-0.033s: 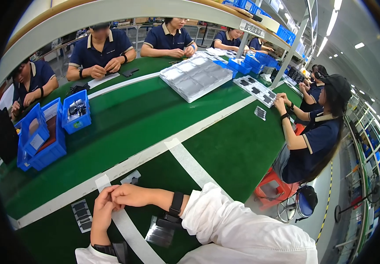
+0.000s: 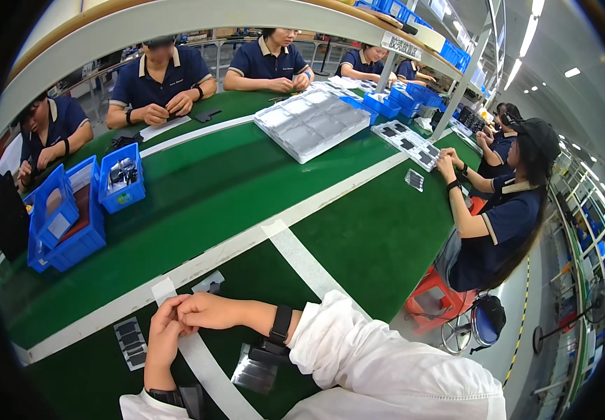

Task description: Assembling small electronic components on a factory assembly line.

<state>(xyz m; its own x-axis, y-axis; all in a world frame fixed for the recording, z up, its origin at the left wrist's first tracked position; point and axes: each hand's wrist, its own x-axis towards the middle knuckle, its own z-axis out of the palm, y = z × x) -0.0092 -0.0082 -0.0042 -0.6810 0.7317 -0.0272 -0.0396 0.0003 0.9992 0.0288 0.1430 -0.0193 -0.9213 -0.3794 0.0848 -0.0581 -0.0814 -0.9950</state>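
My left hand (image 2: 164, 331) and my right hand (image 2: 208, 311) meet over the green work surface, fingers pressed together. Whatever is pinched between them is hidden by the fingers. Beside my left hand lies a pale sheet with several dark rectangular pieces (image 2: 131, 343). A clear, shiny sheet or bag with dark strips (image 2: 254, 371) rests below my right wrist, partly under its black band. Just beyond my right hand is a small crumpled grey-white scrap (image 2: 209, 282). White tape (image 2: 211, 374) runs along the surface beneath both hands.
A white rail (image 2: 225, 241) crosses beyond my hands. Past it are blue bins (image 2: 122, 178) at left and a stack of silvery trays (image 2: 316, 126). A co-worker (image 2: 505, 210) sits at right by a tray of dark parts (image 2: 407, 143); others work across the table.
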